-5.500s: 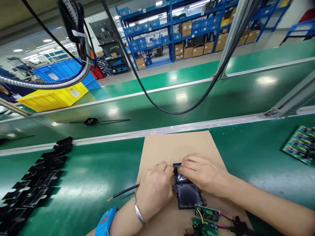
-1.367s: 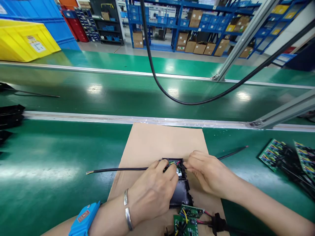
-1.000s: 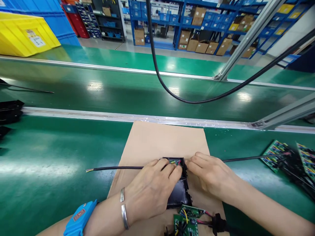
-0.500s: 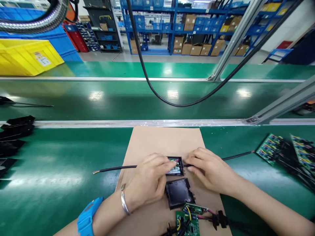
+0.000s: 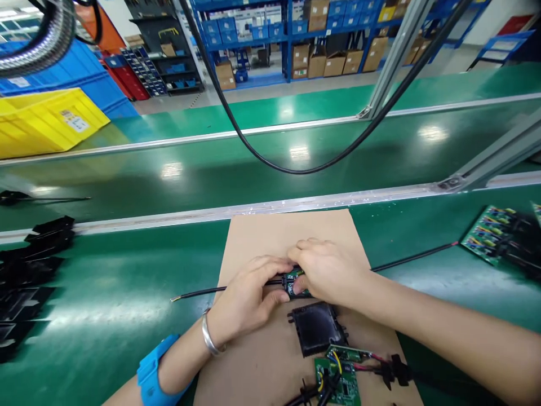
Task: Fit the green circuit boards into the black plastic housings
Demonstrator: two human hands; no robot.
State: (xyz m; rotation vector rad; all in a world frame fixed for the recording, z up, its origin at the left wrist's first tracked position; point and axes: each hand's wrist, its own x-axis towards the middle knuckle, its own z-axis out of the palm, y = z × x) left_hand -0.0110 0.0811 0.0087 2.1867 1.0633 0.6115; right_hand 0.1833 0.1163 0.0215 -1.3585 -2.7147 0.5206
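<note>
A small green circuit board (image 5: pixel 291 278) sits in a dark plastic case, largely covered by my fingers, at the middle of a cardboard sheet (image 5: pixel 262 239). My left hand (image 5: pixel 251 296) closes on the case's left end, thumb on the near side and fingertips on the far side. Over the right part, my right hand (image 5: pixel 327 273) grips the case with its thumb pressed on the board. A black cable (image 5: pixel 198 293) with bare wire ends runs out to the left under my left hand. Just below lies a separate black plastic cover (image 5: pixel 316 328).
Nearer me are wired circuit boards (image 5: pixel 338 380) with black connectors. More boards with cables (image 5: pixel 492 234) lie at right, black plastic parts (image 5: pixel 31 276) at left. A yellow bin (image 5: pixel 51 124) stands at back left. A thick black cable (image 5: pixel 296 170) droops overhead.
My right hand has moved left from the cable at the case's right side onto the case. My left hand has drawn back to its left end. The camera view has tilted.
</note>
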